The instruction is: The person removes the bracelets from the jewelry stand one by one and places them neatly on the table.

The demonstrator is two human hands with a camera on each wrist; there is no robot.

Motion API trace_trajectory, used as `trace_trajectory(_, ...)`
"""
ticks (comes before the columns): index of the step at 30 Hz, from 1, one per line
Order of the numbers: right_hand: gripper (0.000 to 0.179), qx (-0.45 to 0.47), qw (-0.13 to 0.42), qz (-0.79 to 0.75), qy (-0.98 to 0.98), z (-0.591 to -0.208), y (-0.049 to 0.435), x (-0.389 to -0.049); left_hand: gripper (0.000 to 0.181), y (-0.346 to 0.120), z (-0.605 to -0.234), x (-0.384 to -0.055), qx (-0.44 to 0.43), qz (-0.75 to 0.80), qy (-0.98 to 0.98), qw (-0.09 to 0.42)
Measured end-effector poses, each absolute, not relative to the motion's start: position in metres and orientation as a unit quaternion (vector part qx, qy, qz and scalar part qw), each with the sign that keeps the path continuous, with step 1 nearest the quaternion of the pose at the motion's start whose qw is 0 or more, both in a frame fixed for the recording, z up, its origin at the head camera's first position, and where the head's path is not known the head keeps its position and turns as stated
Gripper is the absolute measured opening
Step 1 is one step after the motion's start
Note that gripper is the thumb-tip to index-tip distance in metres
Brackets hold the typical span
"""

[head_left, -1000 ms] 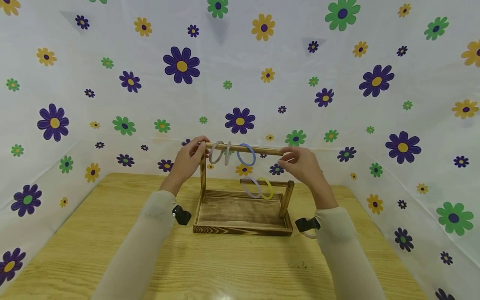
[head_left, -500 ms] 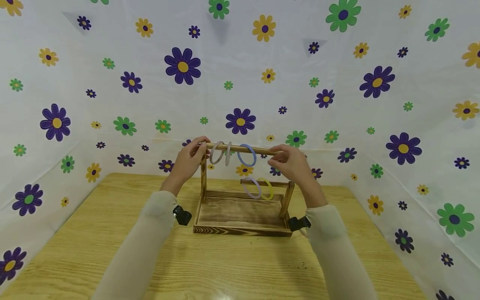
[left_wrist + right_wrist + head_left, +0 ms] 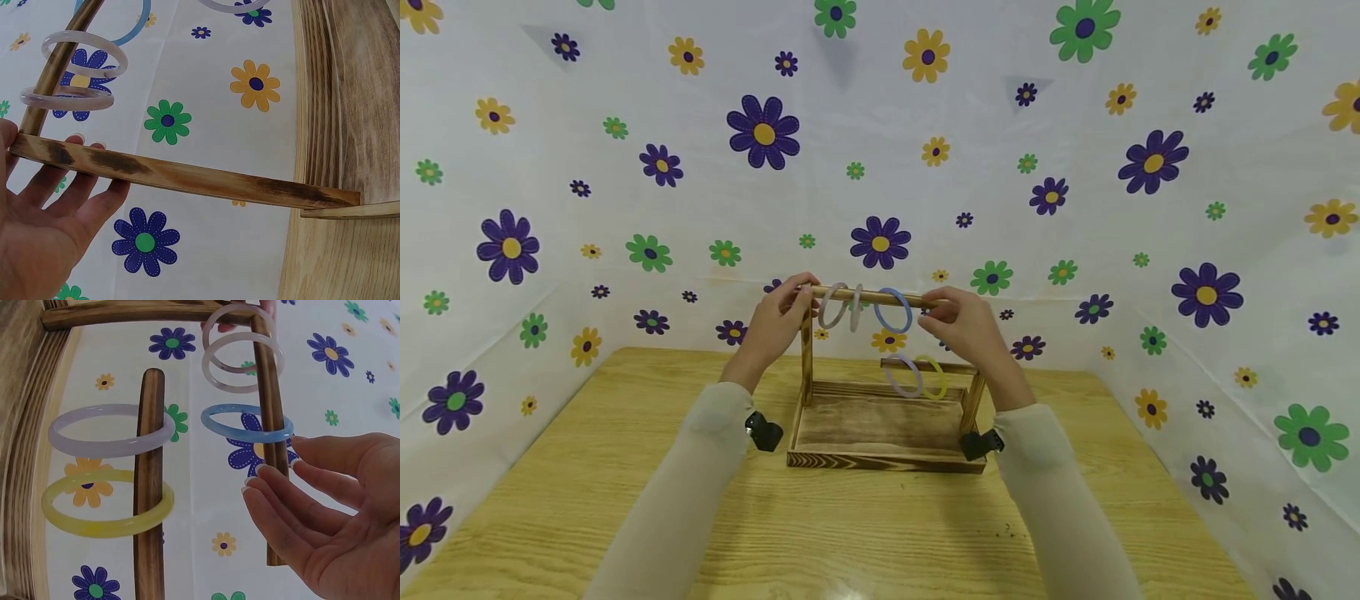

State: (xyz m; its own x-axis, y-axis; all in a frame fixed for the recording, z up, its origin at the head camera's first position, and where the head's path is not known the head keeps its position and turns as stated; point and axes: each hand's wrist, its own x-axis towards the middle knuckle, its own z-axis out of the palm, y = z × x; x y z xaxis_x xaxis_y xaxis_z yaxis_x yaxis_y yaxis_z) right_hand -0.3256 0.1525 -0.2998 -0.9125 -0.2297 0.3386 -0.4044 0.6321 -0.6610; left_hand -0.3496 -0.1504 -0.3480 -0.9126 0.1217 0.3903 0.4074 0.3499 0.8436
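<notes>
A wooden bangle stand [image 3: 880,460] has a high bar [image 3: 868,296] and a lower bar [image 3: 150,544]. My left hand [image 3: 780,317] grips the top of its left post [image 3: 187,175], thumb on the near side, fingers behind. Two pale bangles [image 3: 84,47] hang on the high bar close to that hand. Farther right on this bar hangs a blue bangle [image 3: 240,432]. My right hand [image 3: 962,325] is just right of it, fingers loosely extended around the bar, thumb tip right at the blue bangle's edge. A lilac bangle [image 3: 112,447] and a yellow bangle [image 3: 106,525] hang on the lower bar.
The stand's shallow tray base rests on a light wooden table [image 3: 850,533]. A white cloth with printed flowers [image 3: 880,242] rises behind and at both sides. Each wrist wears a black camera [image 3: 764,431]. The right forearm passes in front of the lower bar's post.
My right hand has slid left along the high bar from its free end up to the blue bangle. The left hand keeps its grip. A pale ring on the table is now hidden behind the right arm.
</notes>
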Motion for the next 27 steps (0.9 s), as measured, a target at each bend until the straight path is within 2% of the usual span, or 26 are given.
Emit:
trace_trajectory(11,0.032,0.192,0.132,0.405,-0.884,-0.305,0.14,-0.329,0.043,-0.15,-0.348,-0.35,-0.167,-0.537,-0.816,0.135)
trace_trajectory(27,0.035,0.183,0.186,0.409,-0.874,-0.31,0.124,-0.333,0.038,-0.149,-0.343,-0.345,-0.161,-0.541,-0.815,0.13)
